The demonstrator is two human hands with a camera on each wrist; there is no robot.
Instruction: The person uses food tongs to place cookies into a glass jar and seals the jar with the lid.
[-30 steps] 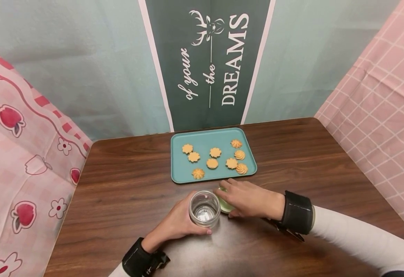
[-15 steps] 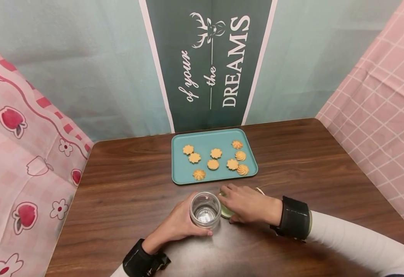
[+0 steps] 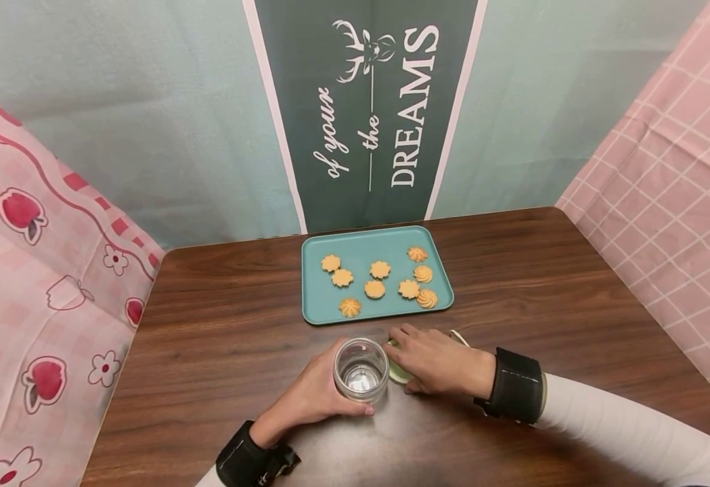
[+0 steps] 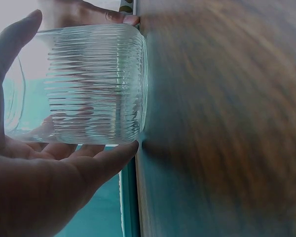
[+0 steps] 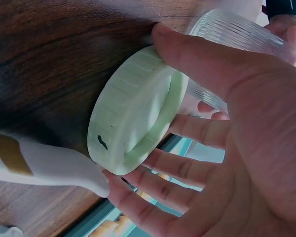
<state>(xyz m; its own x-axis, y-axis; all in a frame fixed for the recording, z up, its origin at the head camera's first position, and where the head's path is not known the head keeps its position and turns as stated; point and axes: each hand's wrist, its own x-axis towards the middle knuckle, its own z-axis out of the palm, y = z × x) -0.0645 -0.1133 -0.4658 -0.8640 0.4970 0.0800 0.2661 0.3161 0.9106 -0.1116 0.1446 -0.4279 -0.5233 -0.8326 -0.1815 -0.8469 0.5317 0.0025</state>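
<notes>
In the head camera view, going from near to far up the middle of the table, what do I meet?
Clear ribbed glass jar gripped by the left hand → teal rectangular tray of tan cookies → dark green hanging banner with white lettering.

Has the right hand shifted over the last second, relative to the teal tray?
Yes, slightly. The right hand has drawn back toward the person, opening a wider gap from the teal tray while covering the pale green lid.
</notes>
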